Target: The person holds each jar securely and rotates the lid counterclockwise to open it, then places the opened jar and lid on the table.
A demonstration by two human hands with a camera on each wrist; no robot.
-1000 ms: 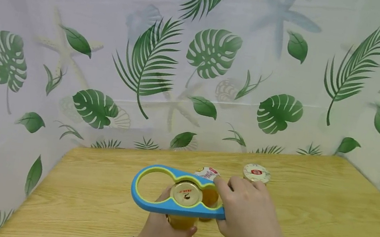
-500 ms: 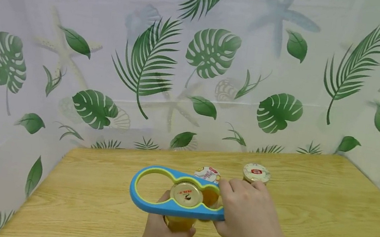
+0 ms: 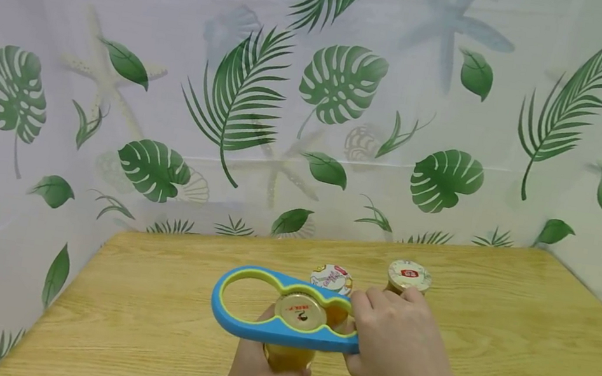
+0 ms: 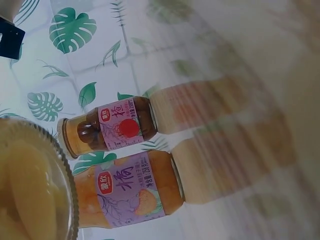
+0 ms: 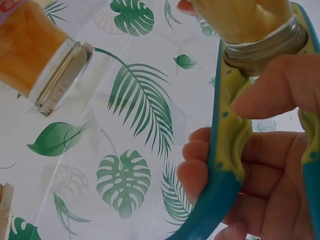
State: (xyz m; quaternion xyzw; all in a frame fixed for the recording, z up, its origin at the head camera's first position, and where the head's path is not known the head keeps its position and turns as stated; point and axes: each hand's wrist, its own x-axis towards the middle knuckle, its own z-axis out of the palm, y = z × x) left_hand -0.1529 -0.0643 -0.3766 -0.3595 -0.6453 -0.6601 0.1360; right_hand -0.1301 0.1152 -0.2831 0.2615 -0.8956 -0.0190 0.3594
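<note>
My left hand [image 3: 255, 371] grips the body of a glass jar [image 3: 288, 360] of pale yellow fruit, held near the table's front. A blue jar opener [image 3: 240, 330] with a yellow-green inner edge lies round the jar's gold lid [image 3: 301, 312], in its middle opening. My right hand [image 3: 400, 346] grips the opener's handle end, to the right of the lid. In the right wrist view, fingers [image 5: 192, 175] wrap the opener [image 5: 227, 130], and the thumb lies near the lid. The left wrist view catches the held jar [image 4: 37, 185] at its left edge; the left hand is not clear there.
Behind the hands stand two more lidded jars: one of orange segments [image 4: 130, 192] with a purple label, one of dark fruit [image 4: 117, 125]. The wooden table [image 3: 145, 307] meets a leaf-patterned curtain [image 3: 258, 163] at the back.
My left hand and the jar's body have moved slightly down and toward me. The opener stays round the lid and turns little, if at all. The two jars behind stand still.
</note>
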